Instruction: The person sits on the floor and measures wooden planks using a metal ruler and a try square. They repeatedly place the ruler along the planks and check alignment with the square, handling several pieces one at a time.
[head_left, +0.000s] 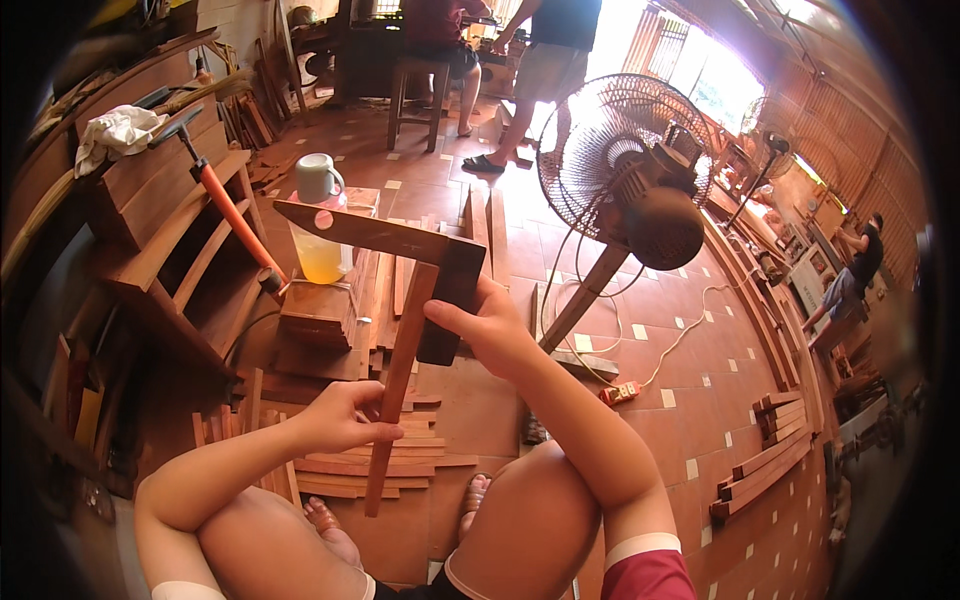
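A narrow reddish-brown wooden strip (410, 350) slants up in front of me. My left hand (345, 415) is closed on its lower part, pinching it between thumb and fingers. My right hand (495, 328) grips the dark thick arm of a wooden try square (375, 235). The right thumb reaches across to the strip's upper part. The square's long blade points to the left, and the strip's upper end meets its underside near the corner. Below my hands, several wooden strips (350, 467) lie side by side on the floor between my feet.
A wooden block stand (318, 325) bears a jug of yellow liquid (322, 262) with a mug (318, 178) on top. An orange hand pump (235, 215) leans on wooden shelving at left. A fan (640, 180), a power strip (620, 393) and stacked timber (765, 470) stand right. Other people work farther off.
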